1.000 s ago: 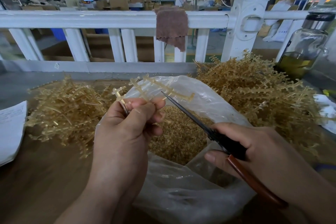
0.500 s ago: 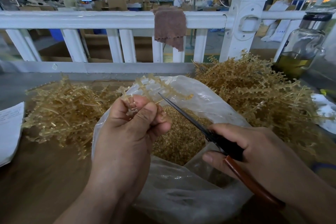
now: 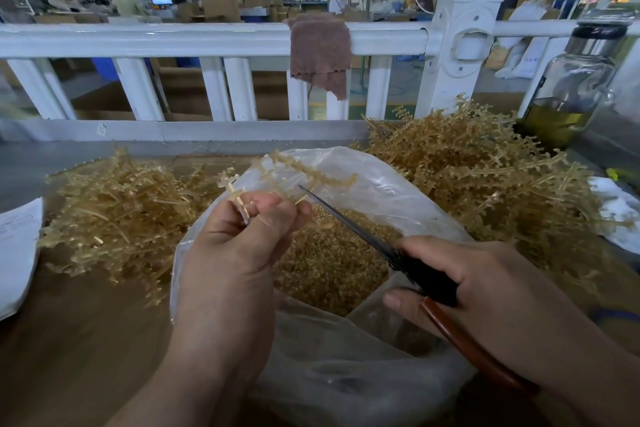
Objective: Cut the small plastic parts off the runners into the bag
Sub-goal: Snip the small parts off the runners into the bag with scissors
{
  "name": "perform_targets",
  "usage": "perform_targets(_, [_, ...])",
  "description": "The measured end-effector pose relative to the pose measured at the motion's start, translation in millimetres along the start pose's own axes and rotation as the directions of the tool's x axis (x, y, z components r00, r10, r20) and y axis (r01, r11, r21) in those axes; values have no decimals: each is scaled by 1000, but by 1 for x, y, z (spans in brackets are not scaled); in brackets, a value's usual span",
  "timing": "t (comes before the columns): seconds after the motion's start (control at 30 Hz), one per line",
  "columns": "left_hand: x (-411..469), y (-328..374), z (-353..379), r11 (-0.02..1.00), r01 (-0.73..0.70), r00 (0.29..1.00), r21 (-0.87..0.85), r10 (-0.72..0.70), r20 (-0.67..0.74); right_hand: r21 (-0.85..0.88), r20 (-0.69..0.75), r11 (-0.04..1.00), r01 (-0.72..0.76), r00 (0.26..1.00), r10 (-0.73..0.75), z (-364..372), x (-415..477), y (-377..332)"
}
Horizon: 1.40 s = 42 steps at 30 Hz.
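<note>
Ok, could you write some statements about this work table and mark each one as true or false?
1. The left hand holds a runner above the bag. True.
2. The right hand holds a knife. False: it holds scissors, with the tip near the runner.
3. A brown cloth hangs over the white railing. True.
4. The bag is empty. False: many small cut parts lie inside it.
5. The glass bottle stands at the left edge. False: it stands at the right.
</note>
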State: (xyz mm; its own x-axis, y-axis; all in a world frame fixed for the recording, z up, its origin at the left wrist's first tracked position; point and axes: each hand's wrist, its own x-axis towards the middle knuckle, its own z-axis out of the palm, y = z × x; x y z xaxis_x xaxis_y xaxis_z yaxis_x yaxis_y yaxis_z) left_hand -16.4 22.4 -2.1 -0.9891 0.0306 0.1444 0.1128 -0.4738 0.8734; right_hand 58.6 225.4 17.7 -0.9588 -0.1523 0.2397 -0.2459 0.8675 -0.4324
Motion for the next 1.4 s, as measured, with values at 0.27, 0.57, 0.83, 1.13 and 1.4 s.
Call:
perform_targets(0.27, [2,-1,-2,997,70,998,-36,-70,5,-44,-23,999,9,1000,-10,-1,0,0])
perform_targets(0.57, [4,2,-3,973,189,981,-128,-181,76,-25,42,1000,-2,999,3,-6,3,4])
perform_targets(0.83, [2,1,-2,991,109,993,-76,-105,56,-37,35,999,31,999,-29,-7,-1,3])
perform_targets(1.13, [-1,2,0,999,46,997,4,-46,57,-74,-20,997,30,999,-31,-7,-1,0])
perform_targets(1.4, [-2,0,-1,998,22,998,60,-25,52,-67,-48,996,53,997,-56,-7,0,2])
